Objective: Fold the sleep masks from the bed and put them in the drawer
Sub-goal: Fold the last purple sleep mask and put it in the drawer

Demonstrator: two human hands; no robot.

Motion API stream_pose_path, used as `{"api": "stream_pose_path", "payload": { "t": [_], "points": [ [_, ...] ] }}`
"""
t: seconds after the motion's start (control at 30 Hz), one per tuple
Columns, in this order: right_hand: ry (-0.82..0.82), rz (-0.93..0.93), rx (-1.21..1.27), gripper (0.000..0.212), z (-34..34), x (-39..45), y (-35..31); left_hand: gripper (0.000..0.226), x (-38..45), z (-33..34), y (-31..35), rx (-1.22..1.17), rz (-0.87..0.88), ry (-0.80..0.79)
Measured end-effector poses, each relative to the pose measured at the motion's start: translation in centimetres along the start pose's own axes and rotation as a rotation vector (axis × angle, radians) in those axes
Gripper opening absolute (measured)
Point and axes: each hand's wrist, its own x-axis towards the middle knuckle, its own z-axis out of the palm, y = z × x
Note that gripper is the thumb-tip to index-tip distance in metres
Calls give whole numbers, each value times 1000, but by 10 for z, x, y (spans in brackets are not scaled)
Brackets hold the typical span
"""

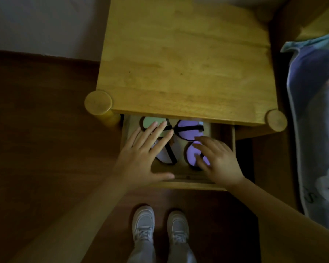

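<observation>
The wooden drawer point(190, 185) stands pulled out under the nightstand top. Inside lie several folded sleep masks with black straps: a green mask point(149, 122) at the back left, a purple mask point(188, 130) at the back right, a pale purple mask point(164, 155) at the front left and another purple mask point(191, 155) at the front right. My left hand point(142, 158) lies flat with straight fingers over the green and pale purple masks. My right hand point(217, 162) rests with its fingers spread on the front right purple mask.
The nightstand point(184, 59) has round corner posts point(98, 102). The bed with a blue patterned cover point(315, 130) runs along the right edge. Dark wooden floor point(46, 120) lies to the left. My feet in pale shoes point(160, 226) stand just before the drawer.
</observation>
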Motion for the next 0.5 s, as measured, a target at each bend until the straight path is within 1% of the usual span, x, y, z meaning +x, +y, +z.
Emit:
{"api": "stream_pose_path", "payload": {
  "t": [0.03,0.1,0.13,0.2,0.27,0.33,0.4,0.5],
  "points": [
    [10,-73,-20,45,-5,-9,-3,106,-1,0,0,14,28,-32],
    [-49,-150,-75,75,-13,-21,-9,114,-2,0,1,50,78,-94],
    [-92,-160,-114,86,-16,-24,-11,117,-2,1,1,63,95,-119],
    [-165,-148,-173,101,-17,-24,-13,121,-1,2,1,77,114,-137],
    [-220,-116,-201,112,-16,-21,-12,122,2,3,2,91,124,-128],
    [-246,-107,-221,118,-13,-16,-12,123,4,1,3,108,131,-111],
    [-225,-87,-235,120,-11,-13,-8,127,7,-4,3,144,109,-85],
    [-161,-6,-258,122,-17,-1,-2,133,17,-16,3,187,11,-40]
  ]
}}
